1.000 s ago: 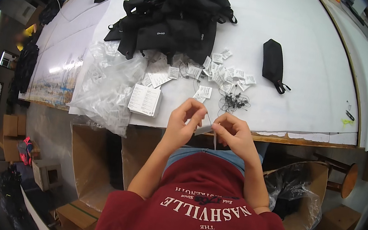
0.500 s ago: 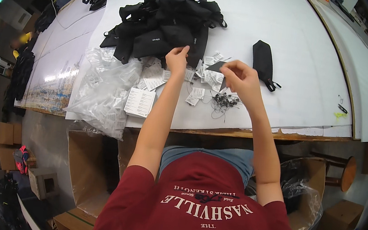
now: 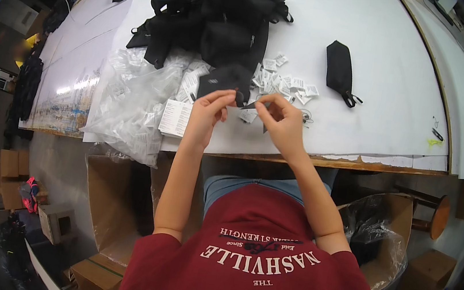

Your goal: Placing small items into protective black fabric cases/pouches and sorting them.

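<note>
My left hand (image 3: 211,112) pinches the near end of a black fabric pouch (image 3: 223,81), which lies at the front of a heap of similar black pouches (image 3: 224,16). Close to its right, my right hand (image 3: 282,123) holds a small dark hang tag (image 3: 255,106) between thumb and fingers, its tip near the pouch's end. Whether tag and pouch touch I cannot tell. White printed labels (image 3: 285,85) are scattered just beyond my right hand. Thin black strings (image 3: 307,117) show partly behind that hand.
A clear plastic bag (image 3: 128,97) of labels lies left of a stack of white printed cards (image 3: 175,119). A single black pouch (image 3: 340,68) rests on the white table (image 3: 386,117) at right, with small snips (image 3: 437,134) farther over. Open cardboard boxes (image 3: 109,205) stand below the table edge.
My left hand has drawn a pouch from the heap toward me. My right hand has moved left and nearer with the dark tag, so both hands are now close together.
</note>
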